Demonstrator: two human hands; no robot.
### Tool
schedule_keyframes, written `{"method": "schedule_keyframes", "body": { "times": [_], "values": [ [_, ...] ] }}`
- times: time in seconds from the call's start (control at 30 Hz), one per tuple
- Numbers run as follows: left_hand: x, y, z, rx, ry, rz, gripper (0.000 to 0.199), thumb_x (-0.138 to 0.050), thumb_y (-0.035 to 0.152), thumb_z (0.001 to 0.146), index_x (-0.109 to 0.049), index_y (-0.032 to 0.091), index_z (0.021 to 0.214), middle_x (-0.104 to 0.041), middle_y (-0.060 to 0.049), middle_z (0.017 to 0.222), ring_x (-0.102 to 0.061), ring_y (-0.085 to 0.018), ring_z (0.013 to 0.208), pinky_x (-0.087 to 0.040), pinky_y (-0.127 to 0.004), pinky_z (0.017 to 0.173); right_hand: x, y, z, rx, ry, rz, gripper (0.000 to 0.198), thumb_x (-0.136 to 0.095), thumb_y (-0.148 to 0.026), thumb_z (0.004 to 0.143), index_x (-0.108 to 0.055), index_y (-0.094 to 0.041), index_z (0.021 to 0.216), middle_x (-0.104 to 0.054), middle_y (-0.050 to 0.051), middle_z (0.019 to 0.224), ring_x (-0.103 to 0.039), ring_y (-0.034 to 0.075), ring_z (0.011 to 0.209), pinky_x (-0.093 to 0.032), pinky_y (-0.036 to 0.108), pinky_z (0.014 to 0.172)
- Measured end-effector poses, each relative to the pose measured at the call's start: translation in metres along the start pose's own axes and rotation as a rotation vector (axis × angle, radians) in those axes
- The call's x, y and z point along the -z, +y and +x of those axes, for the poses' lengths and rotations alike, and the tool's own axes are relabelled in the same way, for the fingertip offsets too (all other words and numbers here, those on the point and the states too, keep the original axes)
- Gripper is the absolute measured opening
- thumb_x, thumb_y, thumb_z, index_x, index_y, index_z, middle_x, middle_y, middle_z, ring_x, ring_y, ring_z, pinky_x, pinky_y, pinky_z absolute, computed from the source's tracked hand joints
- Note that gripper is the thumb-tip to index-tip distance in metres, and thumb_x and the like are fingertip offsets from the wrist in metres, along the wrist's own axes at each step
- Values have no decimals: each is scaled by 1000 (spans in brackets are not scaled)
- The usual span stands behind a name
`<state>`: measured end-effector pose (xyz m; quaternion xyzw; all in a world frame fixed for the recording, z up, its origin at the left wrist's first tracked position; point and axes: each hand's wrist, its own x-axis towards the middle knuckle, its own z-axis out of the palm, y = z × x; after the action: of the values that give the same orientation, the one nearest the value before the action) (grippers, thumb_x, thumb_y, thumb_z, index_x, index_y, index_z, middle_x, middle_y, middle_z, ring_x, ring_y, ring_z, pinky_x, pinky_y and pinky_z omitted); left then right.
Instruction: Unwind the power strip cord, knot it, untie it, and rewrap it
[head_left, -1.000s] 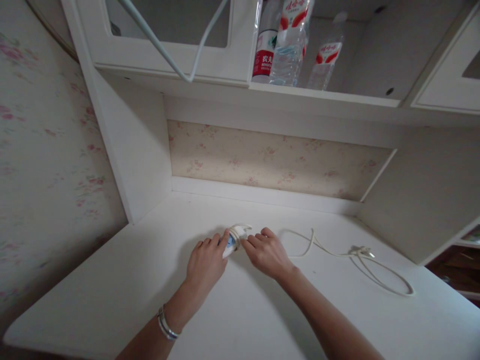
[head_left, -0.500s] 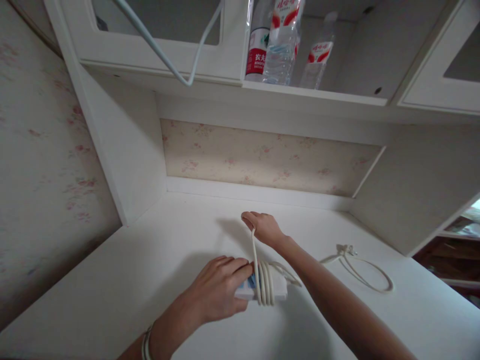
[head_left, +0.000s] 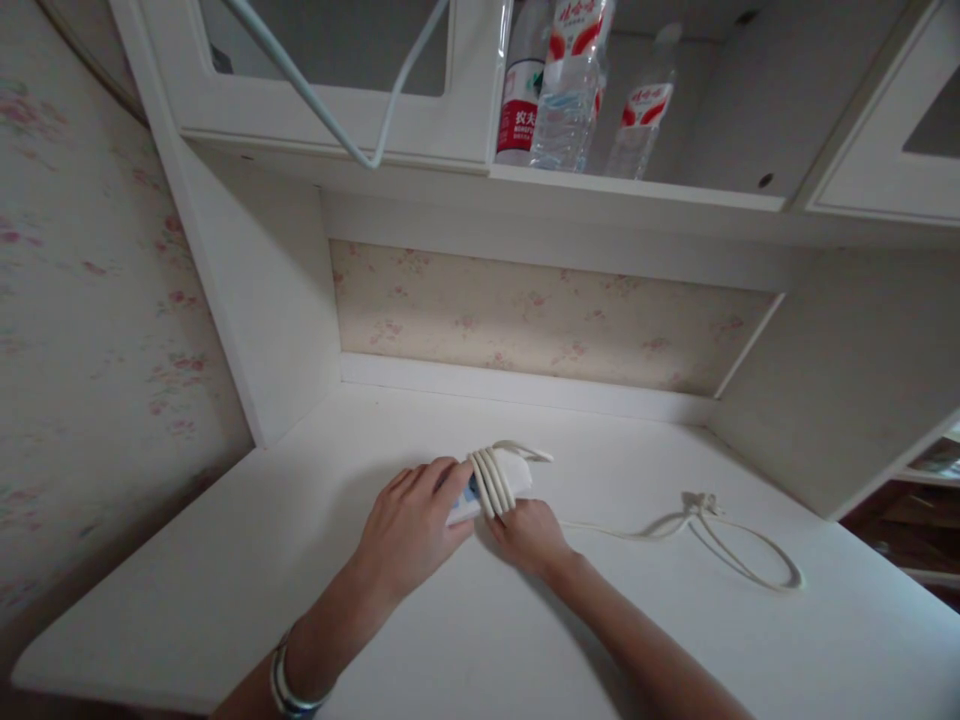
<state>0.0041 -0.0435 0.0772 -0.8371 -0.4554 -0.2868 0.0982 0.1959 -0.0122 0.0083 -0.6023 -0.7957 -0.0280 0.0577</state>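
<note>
My left hand [head_left: 411, 522] is closed around one end of a white power strip [head_left: 516, 468] with a bit of blue on its face. Several turns of cream cord [head_left: 495, 484] are wound side by side around the strip's middle, and a short stretch of cord sticks out past its far end. Just below the windings, my right hand [head_left: 531, 538] is closed on the cord, its fingertips partly hidden. From there the cord runs right across the white desk [head_left: 360, 620] to a loose loop with what looks like a plug [head_left: 705, 505].
Above the desk, an open shelf holds a red-labelled bottle [head_left: 519, 115] and clear plastic water bottles [head_left: 564, 110]. A pale bent tube or cord [head_left: 330, 115] hangs before the cabinet at upper left. Side panels [head_left: 262, 290] bound the desk left and right.
My right hand has come down from above the power strip to its near side, bringing the cord around. The strip and my left hand have shifted up and left in view.
</note>
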Motion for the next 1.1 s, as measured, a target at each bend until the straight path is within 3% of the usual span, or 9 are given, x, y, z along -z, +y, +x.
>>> {"method": "schedule_keyframes", "body": {
  "times": [0.13,0.27,0.4,0.5,0.67,0.8,1.1],
  "values": [
    [-11,-5,6,127,-40,140,45,-59,22,75,-46,25,118,-58,-6,110,-58,-22,92,-45,-35,82,3,-2,-22,129,209,-88,18,-37,-27,91,-53,-19,88,-66,2,72,-59,14,55,-26,25,51],
    [-25,-5,12,193,-105,232,42,-58,21,77,-46,25,118,-59,-6,101,-59,-21,87,-44,-32,79,23,1,-30,290,357,-165,14,-42,-20,89,-51,-19,78,-60,0,66,-53,12,55,-23,28,54],
    [-37,-1,12,127,-192,235,38,-59,17,77,-48,25,112,-59,-5,100,-59,-20,87,-44,-33,79,49,9,-21,499,417,-280,15,-44,-15,87,-50,-19,74,-58,0,66,-49,13,58,-22,30,58],
    [-41,2,10,60,-229,194,34,-60,17,76,-50,23,108,-58,-6,103,-59,-22,91,-44,-37,82,68,15,-9,574,417,-336,14,-44,-12,87,-51,-18,77,-59,1,68,-48,13,59,-22,31,59],
    [-41,13,9,-36,-297,145,32,-58,16,76,-51,21,107,-60,-6,97,-59,-23,89,-44,-37,82,91,12,8,574,414,-346,10,-45,-16,89,-53,-18,82,-61,1,70,-50,14,61,-22,31,62],
    [-35,22,7,-141,-382,64,27,-59,18,74,-54,21,100,-62,-5,94,-59,-22,87,-45,-37,81,96,6,23,553,417,-295,14,-42,-19,91,-55,-17,86,-63,2,68,-53,13,62,-22,30,63],
    [-2,22,-7,-254,-351,-37,32,-58,25,76,-50,23,106,-59,-4,111,-57,-22,96,-45,-37,86,85,24,45,291,276,-147,33,-31,-40,96,-57,-20,95,-67,4,71,-58,15,64,-29,27,65]
  ]
}}
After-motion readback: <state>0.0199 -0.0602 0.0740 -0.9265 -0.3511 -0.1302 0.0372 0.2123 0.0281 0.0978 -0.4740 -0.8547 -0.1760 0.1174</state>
